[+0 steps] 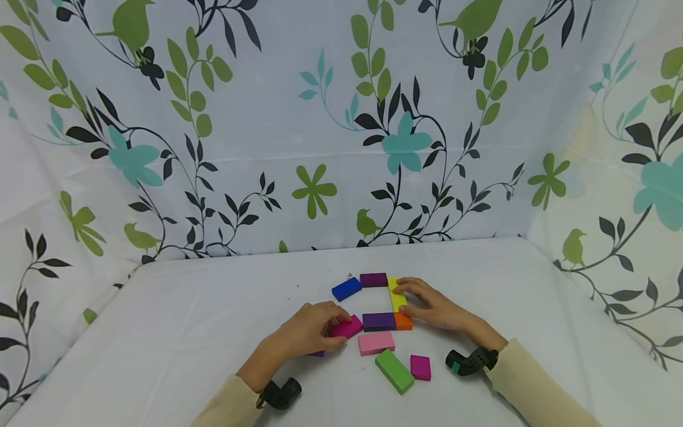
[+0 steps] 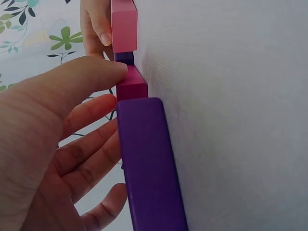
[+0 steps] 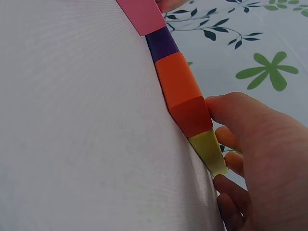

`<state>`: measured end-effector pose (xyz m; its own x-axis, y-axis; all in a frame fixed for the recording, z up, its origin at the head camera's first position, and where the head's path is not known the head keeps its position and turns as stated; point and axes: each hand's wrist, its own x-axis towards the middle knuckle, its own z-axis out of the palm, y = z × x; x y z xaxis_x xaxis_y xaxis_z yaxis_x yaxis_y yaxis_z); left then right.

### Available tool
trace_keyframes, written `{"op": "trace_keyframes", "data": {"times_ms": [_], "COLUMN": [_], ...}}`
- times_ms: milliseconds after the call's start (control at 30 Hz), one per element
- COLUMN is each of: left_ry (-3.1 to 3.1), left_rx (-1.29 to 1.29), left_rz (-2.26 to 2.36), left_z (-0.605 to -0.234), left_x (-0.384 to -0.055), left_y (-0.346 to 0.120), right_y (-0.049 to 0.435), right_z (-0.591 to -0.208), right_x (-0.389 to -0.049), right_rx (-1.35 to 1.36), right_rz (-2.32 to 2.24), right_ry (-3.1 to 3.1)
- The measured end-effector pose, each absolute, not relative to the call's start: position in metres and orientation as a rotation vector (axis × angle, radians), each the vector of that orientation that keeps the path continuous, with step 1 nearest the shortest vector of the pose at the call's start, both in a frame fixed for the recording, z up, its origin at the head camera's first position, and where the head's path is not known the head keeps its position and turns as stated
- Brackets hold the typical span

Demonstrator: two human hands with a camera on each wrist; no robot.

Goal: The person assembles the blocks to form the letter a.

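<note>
My left hand (image 1: pixel 312 329) holds a magenta block (image 1: pixel 349 327) between thumb and fingers. A purple block (image 2: pixel 149 163) lies close under that hand, mostly covered in the head view. My right hand (image 1: pixel 440 305) grips a yellow block (image 1: pixel 396 299), a finger across its top and the thumb by its near end. The yellow block stretches between a dark plum block (image 1: pixel 373 280) at the far end and an orange block (image 1: pixel 403 321) at the near end. Left of the orange one, touching it, is a dark purple block (image 1: pixel 379 322).
A blue block (image 1: pixel 347 289) sits slanted at the plum block's left. Nearer me lie a pink block (image 1: pixel 376 343), a green block (image 1: pixel 395 371) and a small magenta block (image 1: pixel 420 367). A white cloth (image 1: pixel 213 332) covers the table; patterned curtain (image 1: pixel 267 118) hangs behind.
</note>
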<state>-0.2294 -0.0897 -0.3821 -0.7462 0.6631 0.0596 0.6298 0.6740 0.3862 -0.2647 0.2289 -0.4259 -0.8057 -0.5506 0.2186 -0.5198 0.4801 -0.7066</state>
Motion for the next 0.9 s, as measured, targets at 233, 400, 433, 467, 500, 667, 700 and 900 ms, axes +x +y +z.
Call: {"op": "trace_keyframes", "data": {"times_ms": [233,400,433,467,500,667,700,900], "left_ry": [2.784,2.771,2.768,2.766,2.766,2.78,2.784,2.812], "left_rx": [1.101,1.068,1.068,1.067,1.074,1.111,1.114,1.125], "left_rz": [0.614,0.658,0.668,0.678,0.686,0.726,0.737,0.782], "left_z": [-0.381,-0.381,-0.38,-0.379,-0.379,-0.381,-0.382,-0.385], "left_x": [-0.23,-0.228,-0.228,-0.227,-0.227,-0.228,-0.229,-0.233], "left_y": [-0.088,-0.091,-0.091,-0.092,-0.093,-0.1,-0.102,-0.111], "right_y": [0.231,0.23,0.229,0.229,0.229,0.228,0.229,0.23], "right_z": [-0.425,-0.425,-0.424,-0.424,-0.424,-0.425,-0.425,-0.426], "right_x": [-0.263,-0.263,-0.263,-0.263,-0.263,-0.265,-0.265,-0.264], "right_rx": [-0.961,-0.961,-0.963,-0.962,-0.962,-0.964,-0.966,-0.963], "right_rz": [-1.257,-1.266,-1.267,-1.266,-1.266,-1.259,-1.258,-1.254], "right_ry": [2.68,2.659,2.657,2.658,2.658,2.664,2.665,2.671]}}
